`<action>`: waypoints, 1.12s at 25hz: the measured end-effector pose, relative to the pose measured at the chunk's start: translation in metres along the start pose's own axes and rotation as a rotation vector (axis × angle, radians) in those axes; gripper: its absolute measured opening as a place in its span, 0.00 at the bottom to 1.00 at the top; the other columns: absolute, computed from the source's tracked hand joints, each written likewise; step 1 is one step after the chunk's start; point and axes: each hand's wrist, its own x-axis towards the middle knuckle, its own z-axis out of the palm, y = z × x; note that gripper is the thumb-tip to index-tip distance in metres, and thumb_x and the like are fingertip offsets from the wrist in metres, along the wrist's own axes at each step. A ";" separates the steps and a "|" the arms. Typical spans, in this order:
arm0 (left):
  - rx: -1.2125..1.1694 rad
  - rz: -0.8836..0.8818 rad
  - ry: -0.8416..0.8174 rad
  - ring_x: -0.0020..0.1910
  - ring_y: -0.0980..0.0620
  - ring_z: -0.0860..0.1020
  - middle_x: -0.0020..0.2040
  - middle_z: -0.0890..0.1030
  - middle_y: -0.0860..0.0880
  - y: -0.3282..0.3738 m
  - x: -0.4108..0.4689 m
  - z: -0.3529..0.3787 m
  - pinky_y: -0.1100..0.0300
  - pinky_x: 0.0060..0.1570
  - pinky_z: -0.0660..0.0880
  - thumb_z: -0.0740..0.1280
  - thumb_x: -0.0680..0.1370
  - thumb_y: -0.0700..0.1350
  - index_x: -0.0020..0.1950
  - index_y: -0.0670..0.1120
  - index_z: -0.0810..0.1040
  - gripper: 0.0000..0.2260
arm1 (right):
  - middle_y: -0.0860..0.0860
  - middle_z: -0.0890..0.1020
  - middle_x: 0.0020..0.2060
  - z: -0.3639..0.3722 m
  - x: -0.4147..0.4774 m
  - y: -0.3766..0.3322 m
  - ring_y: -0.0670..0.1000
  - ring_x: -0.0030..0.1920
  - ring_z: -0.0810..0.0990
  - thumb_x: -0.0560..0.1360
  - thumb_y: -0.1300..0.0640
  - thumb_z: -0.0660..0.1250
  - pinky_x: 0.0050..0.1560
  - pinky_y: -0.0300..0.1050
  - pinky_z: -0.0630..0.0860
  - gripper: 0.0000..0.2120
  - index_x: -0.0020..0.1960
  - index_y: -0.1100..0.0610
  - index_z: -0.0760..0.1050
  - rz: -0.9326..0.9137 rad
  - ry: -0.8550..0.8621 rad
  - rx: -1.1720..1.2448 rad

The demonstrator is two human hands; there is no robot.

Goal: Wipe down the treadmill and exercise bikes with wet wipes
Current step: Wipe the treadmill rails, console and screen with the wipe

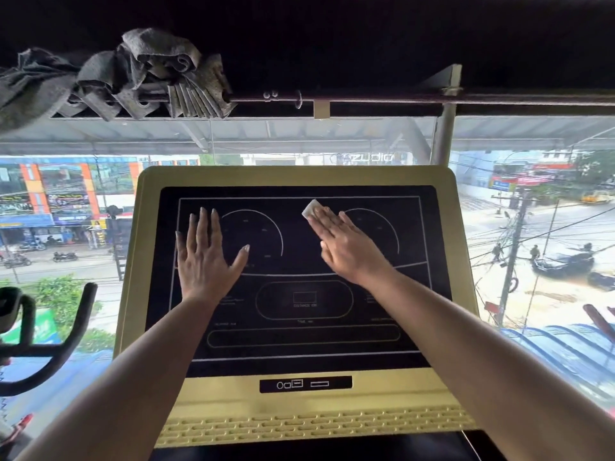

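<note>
Your left hand (208, 251) lies flat, palm down, with the fingers straight and a little spread, and the thumb held out to the right. Your right hand (346, 242) is flat too, palm down, its fingers straight and close together, pointing up and left. Both arms (133, 361) are bare and stretched forward.
</note>
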 end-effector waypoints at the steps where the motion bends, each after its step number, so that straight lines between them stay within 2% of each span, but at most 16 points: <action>1: 0.000 0.001 0.002 0.79 0.50 0.39 0.81 0.42 0.47 0.001 0.000 0.000 0.51 0.76 0.35 0.43 0.74 0.71 0.81 0.47 0.41 0.42 | 0.55 0.55 0.77 -0.006 -0.004 0.016 0.52 0.77 0.54 0.79 0.54 0.44 0.77 0.51 0.51 0.27 0.78 0.58 0.52 -0.016 -0.007 -0.024; 3: 0.004 0.002 0.000 0.79 0.51 0.38 0.81 0.41 0.49 0.001 0.000 -0.001 0.50 0.77 0.37 0.45 0.76 0.70 0.81 0.47 0.41 0.40 | 0.52 0.49 0.78 -0.016 -0.015 0.048 0.50 0.77 0.49 0.80 0.55 0.44 0.77 0.50 0.48 0.27 0.79 0.55 0.47 0.082 -0.006 -0.058; 5: 0.005 0.003 -0.002 0.79 0.51 0.38 0.80 0.41 0.50 0.002 0.000 -0.003 0.49 0.77 0.39 0.49 0.79 0.68 0.81 0.48 0.41 0.38 | 0.53 0.46 0.78 -0.020 -0.023 0.064 0.50 0.77 0.47 0.81 0.54 0.45 0.77 0.51 0.48 0.28 0.79 0.56 0.43 0.274 0.035 -0.049; 8: -0.025 -0.006 -0.014 0.79 0.50 0.37 0.80 0.41 0.50 0.017 -0.002 -0.005 0.48 0.77 0.38 0.55 0.79 0.64 0.81 0.48 0.42 0.38 | 0.56 0.43 0.77 -0.010 -0.021 0.040 0.52 0.77 0.43 0.81 0.53 0.44 0.77 0.50 0.43 0.28 0.78 0.60 0.41 0.531 0.112 0.008; 10: -0.032 -0.036 -0.007 0.79 0.49 0.37 0.80 0.40 0.50 0.034 -0.003 -0.002 0.48 0.77 0.36 0.54 0.79 0.65 0.81 0.47 0.40 0.39 | 0.57 0.44 0.77 -0.004 -0.026 0.026 0.52 0.77 0.44 0.81 0.52 0.43 0.77 0.49 0.44 0.28 0.78 0.60 0.43 0.436 0.090 0.044; 12: -0.037 -0.064 -0.004 0.79 0.48 0.37 0.81 0.40 0.50 0.049 -0.004 0.000 0.47 0.76 0.36 0.54 0.78 0.66 0.80 0.45 0.39 0.41 | 0.56 0.49 0.77 -0.006 -0.041 0.041 0.51 0.77 0.48 0.80 0.53 0.43 0.77 0.51 0.50 0.28 0.78 0.59 0.47 0.147 0.008 0.003; 14: -0.056 -0.076 -0.002 0.79 0.48 0.37 0.81 0.40 0.49 0.060 -0.004 0.002 0.48 0.76 0.37 0.55 0.78 0.66 0.80 0.44 0.39 0.42 | 0.52 0.49 0.77 -0.020 -0.050 0.078 0.49 0.77 0.49 0.80 0.54 0.43 0.77 0.49 0.50 0.27 0.78 0.55 0.47 -0.037 -0.067 -0.068; 15: -0.064 -0.077 0.001 0.79 0.48 0.37 0.81 0.40 0.48 0.065 -0.004 0.003 0.48 0.77 0.37 0.55 0.78 0.66 0.80 0.44 0.39 0.42 | 0.51 0.48 0.78 -0.027 -0.051 0.094 0.48 0.77 0.48 0.80 0.54 0.43 0.77 0.48 0.48 0.27 0.79 0.53 0.46 -0.025 -0.088 -0.095; 18: -0.093 -0.083 0.025 0.79 0.48 0.37 0.81 0.41 0.47 0.083 -0.006 0.004 0.49 0.77 0.38 0.55 0.78 0.66 0.80 0.43 0.39 0.42 | 0.52 0.47 0.78 -0.041 -0.050 0.112 0.50 0.78 0.49 0.79 0.51 0.40 0.76 0.46 0.44 0.28 0.79 0.54 0.43 0.278 -0.037 -0.073; 20: -0.066 -0.024 0.025 0.79 0.49 0.38 0.81 0.41 0.48 0.099 -0.007 0.005 0.49 0.77 0.37 0.53 0.78 0.67 0.80 0.44 0.40 0.41 | 0.54 0.43 0.77 -0.039 -0.047 0.097 0.51 0.78 0.44 0.81 0.52 0.42 0.76 0.46 0.40 0.28 0.78 0.57 0.41 0.404 -0.033 -0.047; 21: -0.041 0.027 0.018 0.79 0.50 0.38 0.81 0.41 0.49 0.109 -0.007 0.006 0.49 0.77 0.37 0.51 0.78 0.67 0.80 0.44 0.40 0.41 | 0.54 0.40 0.77 -0.036 -0.046 0.086 0.50 0.77 0.40 0.82 0.53 0.44 0.76 0.46 0.40 0.28 0.78 0.58 0.39 0.396 -0.049 -0.025; 23: -0.021 0.096 0.006 0.79 0.51 0.38 0.81 0.41 0.49 0.131 -0.009 0.009 0.50 0.77 0.37 0.48 0.77 0.68 0.80 0.45 0.40 0.41 | 0.53 0.39 0.77 -0.035 -0.048 0.068 0.49 0.76 0.37 0.83 0.54 0.47 0.77 0.47 0.40 0.28 0.78 0.56 0.40 0.231 -0.100 0.023; 26: 0.010 0.204 0.021 0.79 0.51 0.41 0.81 0.44 0.50 0.163 -0.005 0.013 0.49 0.77 0.38 0.43 0.76 0.70 0.81 0.46 0.42 0.41 | 0.50 0.42 0.77 -0.041 -0.051 0.085 0.46 0.77 0.41 0.83 0.53 0.47 0.76 0.46 0.40 0.27 0.79 0.52 0.41 -0.016 -0.187 -0.022; 28: 0.052 0.309 0.039 0.80 0.50 0.44 0.81 0.50 0.50 0.183 -0.001 0.014 0.49 0.77 0.38 0.43 0.75 0.69 0.81 0.47 0.47 0.40 | 0.47 0.43 0.77 -0.050 -0.052 0.112 0.44 0.77 0.44 0.81 0.52 0.46 0.75 0.47 0.41 0.27 0.78 0.49 0.41 -0.031 -0.181 -0.099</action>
